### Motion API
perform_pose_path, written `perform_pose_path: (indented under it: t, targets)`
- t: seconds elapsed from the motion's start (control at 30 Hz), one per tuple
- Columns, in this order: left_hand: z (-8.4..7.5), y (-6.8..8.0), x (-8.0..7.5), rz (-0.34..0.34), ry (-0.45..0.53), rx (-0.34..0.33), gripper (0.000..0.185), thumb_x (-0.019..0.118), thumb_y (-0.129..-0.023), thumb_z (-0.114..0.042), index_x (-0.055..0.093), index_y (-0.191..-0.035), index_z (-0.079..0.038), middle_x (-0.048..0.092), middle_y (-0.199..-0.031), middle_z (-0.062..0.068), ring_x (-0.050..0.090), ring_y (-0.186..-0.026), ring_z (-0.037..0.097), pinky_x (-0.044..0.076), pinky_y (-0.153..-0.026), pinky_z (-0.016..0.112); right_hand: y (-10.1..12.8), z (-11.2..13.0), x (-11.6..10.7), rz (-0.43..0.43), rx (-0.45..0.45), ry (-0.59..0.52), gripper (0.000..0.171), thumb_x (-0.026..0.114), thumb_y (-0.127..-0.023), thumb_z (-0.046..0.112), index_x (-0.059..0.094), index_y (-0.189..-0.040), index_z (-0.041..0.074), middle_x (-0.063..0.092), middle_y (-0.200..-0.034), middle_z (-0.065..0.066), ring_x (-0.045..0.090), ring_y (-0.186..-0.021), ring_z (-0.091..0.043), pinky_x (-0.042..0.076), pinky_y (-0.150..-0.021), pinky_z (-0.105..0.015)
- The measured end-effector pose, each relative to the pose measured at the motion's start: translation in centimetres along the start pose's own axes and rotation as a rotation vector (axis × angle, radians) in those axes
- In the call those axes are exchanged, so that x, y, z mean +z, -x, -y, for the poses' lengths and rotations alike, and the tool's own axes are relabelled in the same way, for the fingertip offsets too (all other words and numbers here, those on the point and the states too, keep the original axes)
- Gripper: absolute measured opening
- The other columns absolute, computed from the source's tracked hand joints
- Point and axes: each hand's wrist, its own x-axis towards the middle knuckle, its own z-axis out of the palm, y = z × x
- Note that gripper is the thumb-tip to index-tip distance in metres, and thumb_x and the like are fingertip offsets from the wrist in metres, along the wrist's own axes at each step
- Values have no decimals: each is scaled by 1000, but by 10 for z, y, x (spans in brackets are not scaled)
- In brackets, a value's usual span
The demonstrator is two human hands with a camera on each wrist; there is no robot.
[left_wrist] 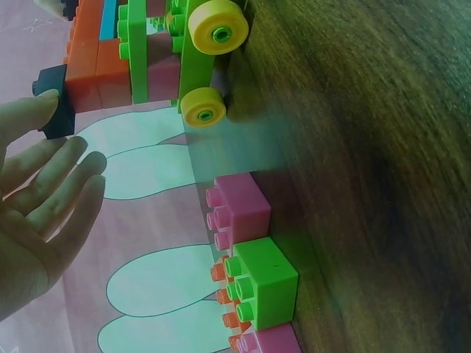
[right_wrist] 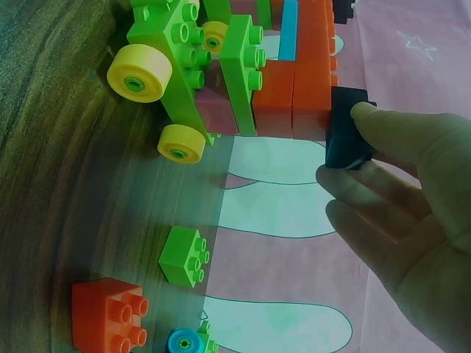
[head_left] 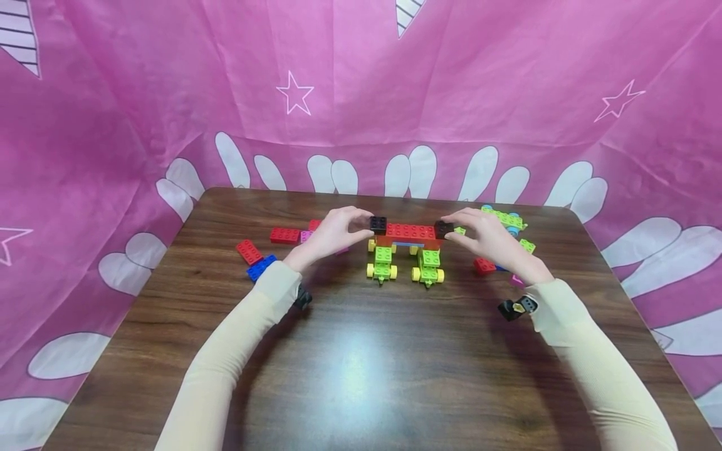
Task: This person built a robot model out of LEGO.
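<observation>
A toy brick build stands at mid-table, with long red bricks [head_left: 410, 233] bridging two green wheeled bases [head_left: 382, 263] with yellow wheels [right_wrist: 140, 73]. My left hand [head_left: 336, 232] pinches a black brick [left_wrist: 54, 101] between thumb and fingers at the red span's left end. At the opposite end my right hand [head_left: 486, 237] pinches another black brick [right_wrist: 347, 126] the same way. Both black bricks sit on top of the red ones, overhanging slightly. In the wrist views, green and pink bricks [right_wrist: 218, 103] are stacked beneath the red layer, and a blue strip [right_wrist: 288, 29] shows along it.
Left of the build lie red bricks [head_left: 249, 252], a blue brick [head_left: 261, 268] and pink bricks [left_wrist: 241, 208]. On the right are a red brick [head_left: 483, 265] and a green base with blue wheels [head_left: 504, 218]. A pink curtain [head_left: 361, 94] hangs behind the wooden table [head_left: 361, 376].
</observation>
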Motion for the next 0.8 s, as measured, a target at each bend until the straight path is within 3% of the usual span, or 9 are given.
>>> perform_pose_path:
  t: [0.8]
  targets:
    - [1,2,-4,2,-12,21,37,71,-92,-20,64,-125,-6,71,-117,10,68,-109,22,53,-100,39,1,1,0,9,38,-12,34,74,-88,11,68,-120,2,72,-114,-16,68,-103,-31,55,-85,-48]
